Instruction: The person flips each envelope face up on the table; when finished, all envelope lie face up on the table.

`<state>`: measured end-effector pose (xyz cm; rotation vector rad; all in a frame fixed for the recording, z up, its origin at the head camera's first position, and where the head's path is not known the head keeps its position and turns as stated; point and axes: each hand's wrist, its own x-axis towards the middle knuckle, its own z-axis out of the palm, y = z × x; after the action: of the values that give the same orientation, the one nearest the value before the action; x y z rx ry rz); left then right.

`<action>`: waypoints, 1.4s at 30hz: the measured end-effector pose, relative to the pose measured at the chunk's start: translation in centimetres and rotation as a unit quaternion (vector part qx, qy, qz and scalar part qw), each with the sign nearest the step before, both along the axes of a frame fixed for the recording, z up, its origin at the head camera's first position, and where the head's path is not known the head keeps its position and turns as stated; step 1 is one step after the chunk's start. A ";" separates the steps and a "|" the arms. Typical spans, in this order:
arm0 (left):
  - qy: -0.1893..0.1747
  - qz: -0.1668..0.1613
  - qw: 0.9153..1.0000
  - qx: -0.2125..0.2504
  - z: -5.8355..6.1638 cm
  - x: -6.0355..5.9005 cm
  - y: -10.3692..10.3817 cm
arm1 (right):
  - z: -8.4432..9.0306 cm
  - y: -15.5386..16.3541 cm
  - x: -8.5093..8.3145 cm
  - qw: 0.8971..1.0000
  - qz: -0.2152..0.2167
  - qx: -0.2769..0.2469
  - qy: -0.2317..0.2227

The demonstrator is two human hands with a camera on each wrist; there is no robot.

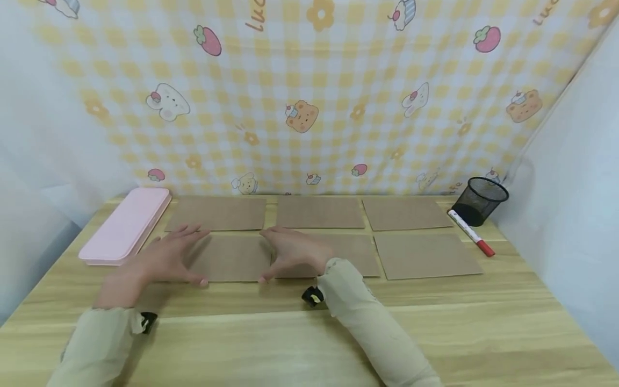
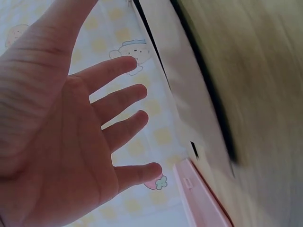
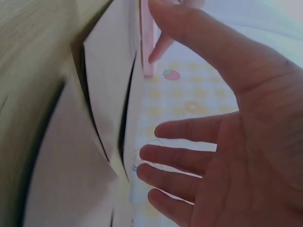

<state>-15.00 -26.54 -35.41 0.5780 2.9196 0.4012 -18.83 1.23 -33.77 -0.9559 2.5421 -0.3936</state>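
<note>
Flat brown cardboard sheets lie in two rows of three. My left hand (image 1: 166, 257) hovers over the left end of the front-left sheet (image 1: 232, 259), its fingers spread and thumb held apart. Over that sheet's right edge and the front-middle sheet (image 1: 355, 255) is my right hand (image 1: 296, 249), thumb also apart from the fingers. Both palms are bare in the wrist views, the left hand (image 2: 80, 142) and the right hand (image 3: 227, 142) each with straight, separated fingers and nothing held. Parts of the two front sheets are hidden beneath the hands.
A pink case (image 1: 127, 224) lies at the left of the sheets. On the right stand a black mesh pen cup (image 1: 476, 203) and, beside it, a red-capped marker (image 1: 468, 230). A yellow checked curtain (image 1: 300, 70) hangs behind the wooden table (image 1: 261, 344).
</note>
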 end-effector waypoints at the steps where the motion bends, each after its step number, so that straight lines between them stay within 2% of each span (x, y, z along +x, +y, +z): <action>1: -0.001 0.000 1.000 0.000 0.0 -0.1 0.0 | -0.1 -0.3 -0.1 1.000 -0.004 0.008 0.002; 8: -0.015 -0.019 0.999 0.029 -0.3 -0.8 -0.4 | -1.3 -1.6 -0.6 0.999 -0.026 0.043 0.011; 17: -0.061 -0.022 0.997 0.045 -0.4 -1.8 -0.8 | -1.8 -2.1 -0.7 0.996 -0.005 0.068 0.062; 26: -0.056 -0.017 0.998 0.033 -0.5 -1.7 -0.7 | -2.2 -2.4 -0.6 0.995 0.002 0.064 0.075; 32: -0.049 -0.021 0.998 0.027 -0.2 -1.0 -0.9 | -2.2 -2.3 -0.5 0.997 0.018 0.048 0.063; 38: -0.069 -0.007 0.995 0.067 1.0 -0.2 -1.4 | -1.7 -1.7 -0.5 0.999 0.026 0.014 0.025; 42: -0.087 0.004 0.994 0.064 1.7 0.2 -1.4 | -1.1 -1.2 -0.5 0.999 0.039 -0.003 0.001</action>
<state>-14.83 -27.96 -33.67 0.5189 2.7461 0.6116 -19.37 0.03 -34.91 -1.0534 2.4978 -0.3779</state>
